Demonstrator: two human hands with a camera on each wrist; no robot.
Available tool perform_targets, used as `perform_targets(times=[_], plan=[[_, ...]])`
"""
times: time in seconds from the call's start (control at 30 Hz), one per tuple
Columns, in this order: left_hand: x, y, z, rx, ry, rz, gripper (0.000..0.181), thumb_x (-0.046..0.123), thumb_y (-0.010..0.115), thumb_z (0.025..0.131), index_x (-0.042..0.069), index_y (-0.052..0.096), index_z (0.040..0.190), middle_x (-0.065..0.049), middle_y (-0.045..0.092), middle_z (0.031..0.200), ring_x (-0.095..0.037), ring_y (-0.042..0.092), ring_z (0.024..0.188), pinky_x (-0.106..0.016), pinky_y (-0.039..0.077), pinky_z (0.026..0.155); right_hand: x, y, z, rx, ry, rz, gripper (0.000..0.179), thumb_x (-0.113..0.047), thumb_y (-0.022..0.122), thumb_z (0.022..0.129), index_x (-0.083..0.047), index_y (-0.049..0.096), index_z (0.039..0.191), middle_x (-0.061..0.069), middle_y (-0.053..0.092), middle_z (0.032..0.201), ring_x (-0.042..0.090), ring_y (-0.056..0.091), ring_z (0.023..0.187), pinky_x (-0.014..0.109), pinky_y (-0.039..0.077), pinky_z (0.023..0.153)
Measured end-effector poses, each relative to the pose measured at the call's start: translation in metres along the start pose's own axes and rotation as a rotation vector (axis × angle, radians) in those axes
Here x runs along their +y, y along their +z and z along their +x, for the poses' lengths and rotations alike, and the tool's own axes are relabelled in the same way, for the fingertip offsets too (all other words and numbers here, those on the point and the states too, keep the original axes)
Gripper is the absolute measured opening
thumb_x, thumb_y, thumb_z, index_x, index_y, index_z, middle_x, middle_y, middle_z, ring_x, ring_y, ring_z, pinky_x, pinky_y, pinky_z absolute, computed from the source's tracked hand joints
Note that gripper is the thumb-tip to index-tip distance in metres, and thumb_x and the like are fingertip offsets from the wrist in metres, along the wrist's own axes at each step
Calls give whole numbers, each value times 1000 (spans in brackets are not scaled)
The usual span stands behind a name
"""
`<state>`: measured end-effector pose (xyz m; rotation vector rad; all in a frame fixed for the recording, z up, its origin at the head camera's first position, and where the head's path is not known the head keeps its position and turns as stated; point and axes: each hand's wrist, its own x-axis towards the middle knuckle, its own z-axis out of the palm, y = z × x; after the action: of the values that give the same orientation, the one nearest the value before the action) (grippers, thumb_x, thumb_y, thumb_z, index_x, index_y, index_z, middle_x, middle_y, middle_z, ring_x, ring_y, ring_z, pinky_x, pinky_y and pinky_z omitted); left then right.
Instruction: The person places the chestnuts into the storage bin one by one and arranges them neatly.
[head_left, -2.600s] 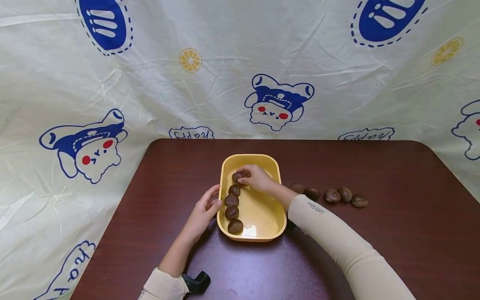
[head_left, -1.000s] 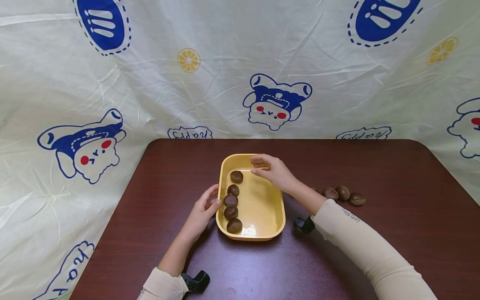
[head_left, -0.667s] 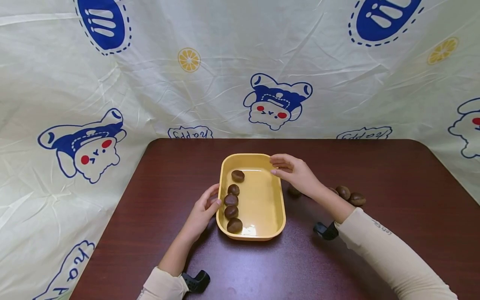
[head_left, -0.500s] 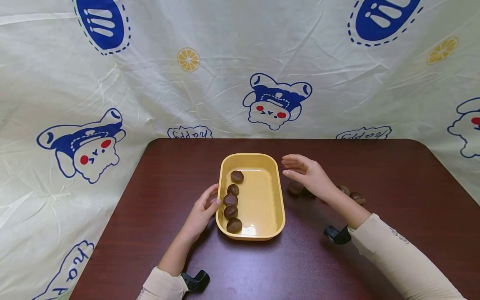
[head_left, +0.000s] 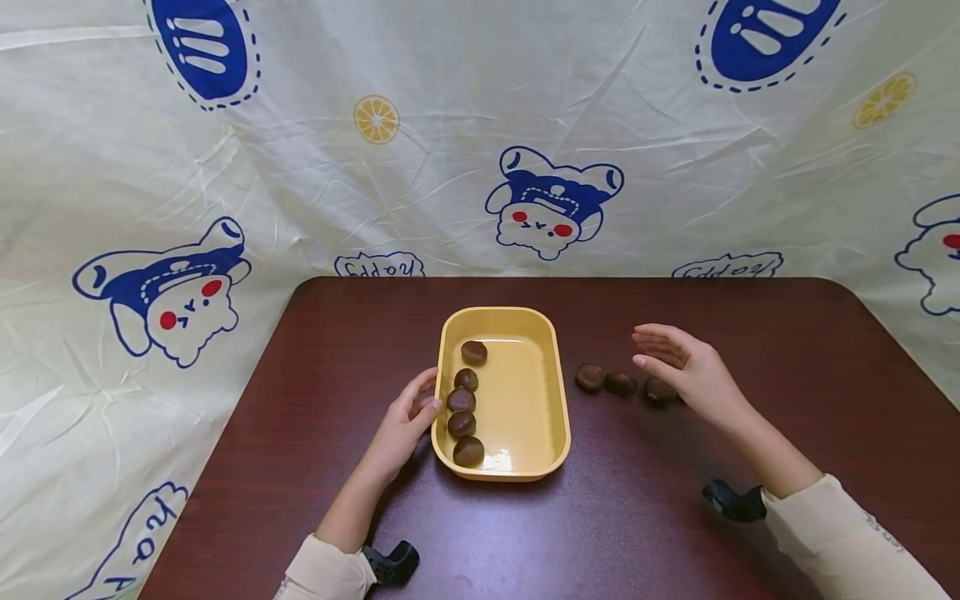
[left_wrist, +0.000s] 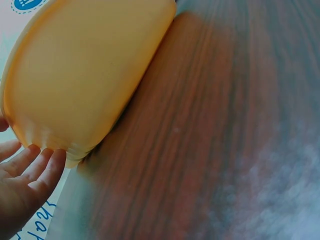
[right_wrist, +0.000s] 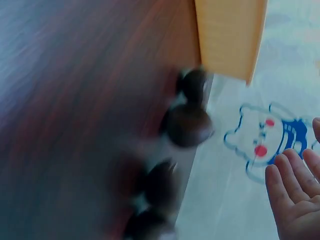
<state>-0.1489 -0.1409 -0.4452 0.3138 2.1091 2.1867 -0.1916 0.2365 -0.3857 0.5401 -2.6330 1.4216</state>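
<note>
A yellow tray (head_left: 525, 417) stands on the table, with several brown chestnuts (head_left: 461, 400) lined up along its left side. My left hand (head_left: 401, 425) holds the tray's left edge, thumb at the rim and fingertips (left_wrist: 50, 165) against the outer wall. To the right of the tray, my right hand (head_left: 697, 375) hovers over a row of loose chestnuts (head_left: 620, 384); its fingers are loosely extended with nothing in them. That hand hides part of the row in the head view. In the right wrist view several chestnuts (right_wrist: 189, 125) appear dark and blurred.
The brown wooden table (head_left: 360, 333) extends around the tray on all sides. A pale cloth (head_left: 420, 200) printed with cartoon figures hangs behind it. Each wrist wears a black band device (head_left: 393, 564).
My right hand has let go of a chestnut at the tray's far left, then moved out to the right above the loose chestnuts. The left hand has stayed at the tray.
</note>
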Motion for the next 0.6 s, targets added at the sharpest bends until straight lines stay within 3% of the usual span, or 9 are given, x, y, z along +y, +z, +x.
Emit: perform_targets(times=[0.27,0.47,0.6], plan=[[-1,-1,0,-2,7,0,46,1,46,92,1,32,136,-24,35,133,-37,41,118,-44,39,93,27,-24,-22,89,58,-102,37,-17,60,87,-8,51,121,11,56,115,4,53,99,6,39,78],[-1,-1,0,0,10,1,46,1,46,92,0,32,136,-24,36,133,-37,42,117,-44,39,93,51,-38,-36,74,107,-281,39,-23,59,88,-3,51,121,20,55,114,33,54,101,10,42,70],[-1,-1,0,-5,10,1,46,1,46,92,0,32,136,-24,36,133,-37,41,117,-44,39,93,62,-45,-43,43,153,-315,43,-24,59,88,1,50,121,26,53,114,45,51,100,25,48,69]])
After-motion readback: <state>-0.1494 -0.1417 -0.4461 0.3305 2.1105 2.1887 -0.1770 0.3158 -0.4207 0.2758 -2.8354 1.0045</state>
